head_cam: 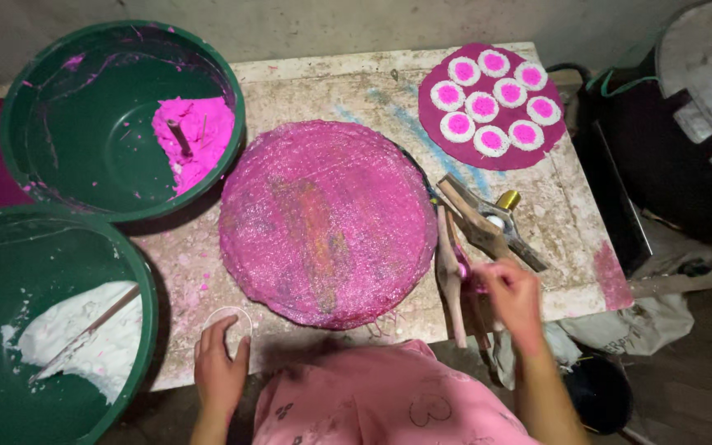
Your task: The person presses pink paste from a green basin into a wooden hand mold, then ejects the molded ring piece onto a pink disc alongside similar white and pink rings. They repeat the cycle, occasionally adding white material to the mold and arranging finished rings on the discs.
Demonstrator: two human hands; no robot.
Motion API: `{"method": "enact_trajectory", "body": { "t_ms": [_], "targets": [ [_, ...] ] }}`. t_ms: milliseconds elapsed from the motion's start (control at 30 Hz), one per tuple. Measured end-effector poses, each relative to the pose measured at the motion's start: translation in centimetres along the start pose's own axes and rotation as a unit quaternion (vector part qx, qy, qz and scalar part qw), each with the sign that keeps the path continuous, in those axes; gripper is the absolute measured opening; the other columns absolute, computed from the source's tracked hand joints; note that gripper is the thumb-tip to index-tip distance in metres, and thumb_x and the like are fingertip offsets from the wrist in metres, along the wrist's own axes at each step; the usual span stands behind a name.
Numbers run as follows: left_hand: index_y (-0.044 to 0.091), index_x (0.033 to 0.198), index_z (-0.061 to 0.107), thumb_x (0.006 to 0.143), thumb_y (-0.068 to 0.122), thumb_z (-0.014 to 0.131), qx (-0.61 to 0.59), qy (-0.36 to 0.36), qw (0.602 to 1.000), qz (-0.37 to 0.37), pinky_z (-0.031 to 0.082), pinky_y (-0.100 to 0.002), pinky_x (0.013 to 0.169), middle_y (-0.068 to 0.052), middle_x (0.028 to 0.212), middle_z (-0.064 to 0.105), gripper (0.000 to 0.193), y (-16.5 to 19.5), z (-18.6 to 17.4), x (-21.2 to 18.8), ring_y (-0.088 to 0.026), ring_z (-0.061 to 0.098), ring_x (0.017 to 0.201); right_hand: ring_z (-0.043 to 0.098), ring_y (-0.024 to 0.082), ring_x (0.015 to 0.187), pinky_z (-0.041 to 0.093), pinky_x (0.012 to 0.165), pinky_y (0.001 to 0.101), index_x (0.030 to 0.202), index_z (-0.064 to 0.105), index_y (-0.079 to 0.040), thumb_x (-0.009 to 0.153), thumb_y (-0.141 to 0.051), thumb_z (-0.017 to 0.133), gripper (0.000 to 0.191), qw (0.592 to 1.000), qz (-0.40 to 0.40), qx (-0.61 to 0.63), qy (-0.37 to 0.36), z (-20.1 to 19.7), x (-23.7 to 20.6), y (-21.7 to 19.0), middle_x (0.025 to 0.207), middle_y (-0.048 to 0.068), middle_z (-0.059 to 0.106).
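My left hand point(218, 368) rests at the table's near edge with its fingers on a thin white ring point(230, 319). At the near right, my right hand point(511, 292) has its fingers pinched on something small and pink, just below a wooden tool point(488, 221) with a brass cap. A big round pink mat point(327, 221) lies in the middle of the stained table point(348, 82). A smaller dark pink disc point(427, 115) at the far right carries several white rings filled with pink powder point(482, 105).
Two green basins stand at the left: the far one point(51, 132) holds bright pink powder point(195, 132) and a stick, the near one point(10, 272) white powder point(96, 338) and a stick. A large metal drum point(706, 78) stands at the right. Bags lie on the floor.
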State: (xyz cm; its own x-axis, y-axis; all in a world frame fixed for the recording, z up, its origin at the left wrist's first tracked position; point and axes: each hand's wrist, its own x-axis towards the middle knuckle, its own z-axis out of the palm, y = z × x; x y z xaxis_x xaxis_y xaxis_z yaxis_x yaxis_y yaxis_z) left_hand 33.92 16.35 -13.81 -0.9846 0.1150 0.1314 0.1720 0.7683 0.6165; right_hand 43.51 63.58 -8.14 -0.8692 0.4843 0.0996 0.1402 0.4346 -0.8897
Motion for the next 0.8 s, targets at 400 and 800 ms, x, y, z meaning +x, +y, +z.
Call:
{"method": "enact_trajectory", "body": {
  "t_ms": [400, 800],
  "targets": [
    [0.018, 0.101, 0.071, 0.078, 0.018, 0.078, 0.144, -0.020, 0.989, -0.030, 0.046, -0.048, 0.099, -0.004, 0.128, 0.061, 0.024, -1.4, 0.2, -2.8, -0.031, 0.052, 0.127, 0.071, 0.028, 0.070, 0.055, 0.069, 0.0388, 0.082, 0.071, -0.003, 0.076, -0.026, 0.087, 0.028, 0.944, 0.122, -0.304, -0.052, -6.3, 1.1, 4.3, 0.078, 0.013, 0.074],
    [0.013, 0.095, 0.077, 0.085, 0.012, 0.076, -0.087, 0.136, 0.982, 0.102, 0.048, -0.042, 0.094, -0.004, 0.104, 0.071, 0.010, 3.5, 0.0, 0.8, -0.028, 0.065, 0.102, 0.063, 0.046, 0.110, 0.053, 0.093, 0.0479, 0.139, 0.057, 0.011, 0.071, -0.048, 0.085, 0.094, 0.857, -0.164, -0.481, 0.092, -3.7, 3.6, 2.3, 0.123, 0.035, 0.065]
  ]
}}
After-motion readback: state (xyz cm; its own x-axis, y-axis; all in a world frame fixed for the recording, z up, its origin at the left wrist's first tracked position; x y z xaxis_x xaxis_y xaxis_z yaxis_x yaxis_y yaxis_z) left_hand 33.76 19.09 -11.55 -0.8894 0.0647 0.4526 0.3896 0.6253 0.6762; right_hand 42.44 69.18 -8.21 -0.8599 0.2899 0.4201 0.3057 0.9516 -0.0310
